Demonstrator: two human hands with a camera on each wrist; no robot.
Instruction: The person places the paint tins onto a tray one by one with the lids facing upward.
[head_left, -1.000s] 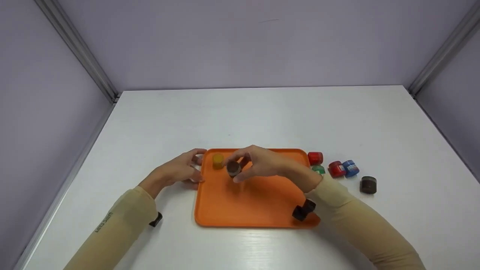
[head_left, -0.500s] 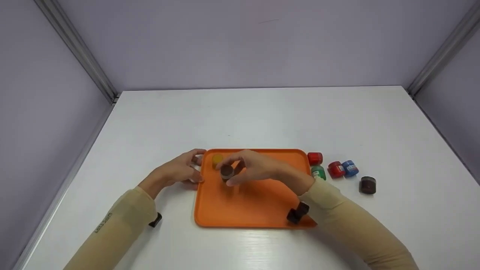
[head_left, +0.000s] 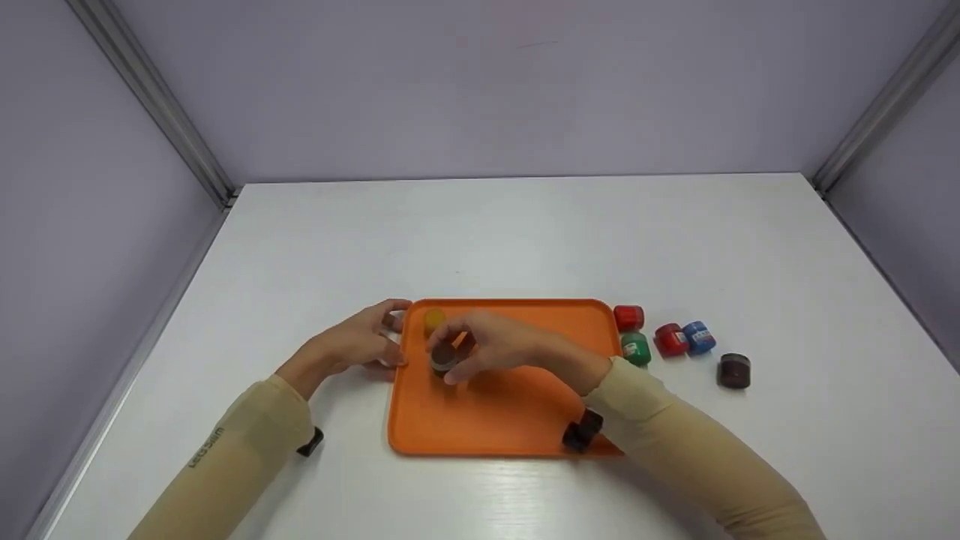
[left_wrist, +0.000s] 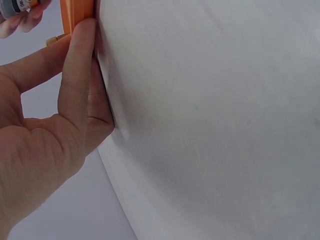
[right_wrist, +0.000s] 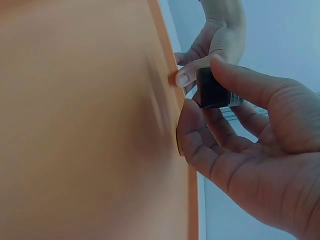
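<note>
A small dark-lidded jar (head_left: pixel 444 361) is pinched by the right hand (head_left: pixel 495 346) just above the orange tray (head_left: pixel 510 420), near its left edge, which is pressed by the straight fingers of the left hand (head_left: pixel 360 341), while a yellow jar (head_left: pixel 434 320) is left in the tray's far-left corner.

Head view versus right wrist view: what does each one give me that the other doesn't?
Only the head view shows the yellow jar on the tray and five jars on the table right of it: two red, one green, one blue, one dark. Only the right wrist view shows up close the fingers pinching the dark jar. Both show the right hand holding that dark jar over the orange tray, and the left hand at the tray's left edge.
</note>
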